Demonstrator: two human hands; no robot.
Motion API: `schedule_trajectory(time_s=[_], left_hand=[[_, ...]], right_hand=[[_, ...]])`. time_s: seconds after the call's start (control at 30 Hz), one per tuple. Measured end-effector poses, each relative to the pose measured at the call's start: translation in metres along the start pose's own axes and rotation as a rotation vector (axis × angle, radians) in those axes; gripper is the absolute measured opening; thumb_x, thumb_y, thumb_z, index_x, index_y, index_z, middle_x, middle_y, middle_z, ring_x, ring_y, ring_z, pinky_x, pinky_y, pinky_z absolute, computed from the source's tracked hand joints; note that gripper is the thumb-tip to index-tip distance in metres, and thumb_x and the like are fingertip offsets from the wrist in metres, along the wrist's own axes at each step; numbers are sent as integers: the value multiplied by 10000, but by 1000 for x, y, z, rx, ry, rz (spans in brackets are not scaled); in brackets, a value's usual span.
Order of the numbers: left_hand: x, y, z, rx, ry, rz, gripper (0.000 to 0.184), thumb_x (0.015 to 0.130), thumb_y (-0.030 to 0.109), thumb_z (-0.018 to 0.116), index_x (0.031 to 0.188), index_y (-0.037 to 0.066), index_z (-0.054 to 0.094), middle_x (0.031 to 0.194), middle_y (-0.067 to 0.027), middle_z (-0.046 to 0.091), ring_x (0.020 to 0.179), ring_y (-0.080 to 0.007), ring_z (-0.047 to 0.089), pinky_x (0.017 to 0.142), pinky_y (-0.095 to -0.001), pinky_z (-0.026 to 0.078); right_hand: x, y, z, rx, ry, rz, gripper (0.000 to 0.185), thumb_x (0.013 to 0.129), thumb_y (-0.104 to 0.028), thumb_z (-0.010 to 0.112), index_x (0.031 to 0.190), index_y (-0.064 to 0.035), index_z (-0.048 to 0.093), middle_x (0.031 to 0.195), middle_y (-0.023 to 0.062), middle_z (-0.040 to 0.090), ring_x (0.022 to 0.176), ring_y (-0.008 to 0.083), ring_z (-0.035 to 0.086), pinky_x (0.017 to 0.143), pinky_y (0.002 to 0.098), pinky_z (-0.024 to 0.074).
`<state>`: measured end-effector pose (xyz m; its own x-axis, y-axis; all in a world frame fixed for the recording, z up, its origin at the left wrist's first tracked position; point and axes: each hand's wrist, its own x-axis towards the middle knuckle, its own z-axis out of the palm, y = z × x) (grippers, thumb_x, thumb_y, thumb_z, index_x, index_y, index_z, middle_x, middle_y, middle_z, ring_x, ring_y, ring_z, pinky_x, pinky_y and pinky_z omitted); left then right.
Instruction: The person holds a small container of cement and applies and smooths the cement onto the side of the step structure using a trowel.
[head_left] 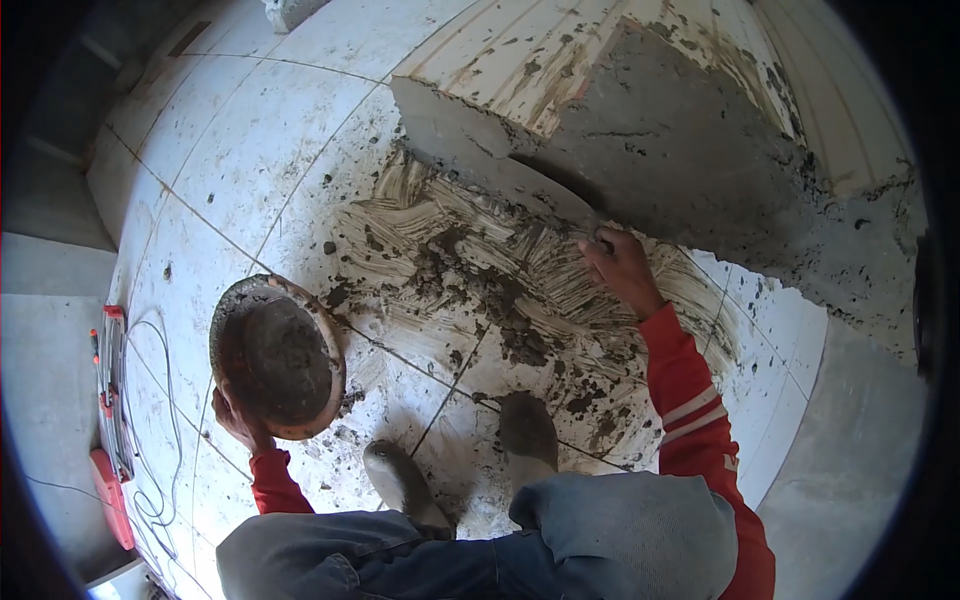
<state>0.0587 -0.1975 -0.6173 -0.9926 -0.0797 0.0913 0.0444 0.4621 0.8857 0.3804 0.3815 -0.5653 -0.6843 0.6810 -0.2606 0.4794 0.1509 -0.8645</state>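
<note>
My left hand (pixel 240 424) is closed on the near-left rim of a round, mortar-smeared basin (pixel 334 372), which is tilted. Grey wet mortar (pixel 280 345) lies inside it. My right hand (pixel 625 272) grips the handle of a trowel (pixel 556 192). The long blade lies against the lower part of a grey mortared face (pixel 690 150), pointing up and to the left. Much of the handle is hidden by my fingers. Dropped mortar clumps (pixel 500 290) lie on the floor below the blade, among streaky smears.
Light floor tiles (pixel 260 130) are spattered with mortar. A ribbed pale surface (pixel 490 50) adjoins the mortared face. At the left lie a red-and-grey tool (pixel 115 395), a red object (pixel 112 497) and a loose cable (pixel 170 400). My boots (pixel 527 432) stand on the tiles.
</note>
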Motion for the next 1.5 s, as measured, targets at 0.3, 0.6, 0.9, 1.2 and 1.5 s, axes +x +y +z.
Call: schedule_trajectory(time_s=[0.3, 0.6, 0.9, 1.2, 1.5], left_hand=[[-3, 6, 6, -66, 34, 8, 500, 1110, 411, 569, 1217, -62, 692, 1075, -154, 703, 908, -229, 613, 850, -397, 499], [-6, 11, 5, 25, 39, 27, 464, 1116, 394, 556, 1125, -48, 696, 986, -141, 643, 865, -225, 561, 820, -396, 474], [-3, 7, 6, 24, 54, 57, 437, 1118, 377, 553, 1074, -40, 677, 946, -114, 606, 864, -209, 531, 816, -386, 452], [-2, 7, 3, -18, 32, 26, 410, 1117, 359, 550, 1077, -28, 679, 944, -98, 599, 848, -202, 518, 817, -375, 446], [-4, 14, 11, -145, 55, -7, 419, 1117, 352, 552, 1071, -48, 668, 926, -95, 618, 842, -190, 518, 811, -358, 448]], right_hand=[[-43, -11, 11, -72, 117, -171, 288, 1027, -234, 711, 883, -5, 610, 657, 20, 550, 577, 101, 538, 547, 346, 433], [47, 12, 75, -377, 216, -347, 369, 1013, -302, 703, 906, 41, 618, 705, 208, 613, 622, 423, 580, 631, 471, 479], [32, -34, 48, -119, 112, -122, 385, 1023, -287, 690, 842, 42, 603, 711, 151, 645, 543, 224, 573, 587, 400, 486], [1, -64, 21, 2, 128, 37, 343, 1034, -311, 697, 857, -29, 613, 767, 41, 636, 571, 91, 550, 511, 281, 441], [-41, -70, 3, 48, 150, -75, 295, 1073, -263, 641, 860, -74, 564, 765, 20, 599, 584, 77, 527, 517, 269, 417]])
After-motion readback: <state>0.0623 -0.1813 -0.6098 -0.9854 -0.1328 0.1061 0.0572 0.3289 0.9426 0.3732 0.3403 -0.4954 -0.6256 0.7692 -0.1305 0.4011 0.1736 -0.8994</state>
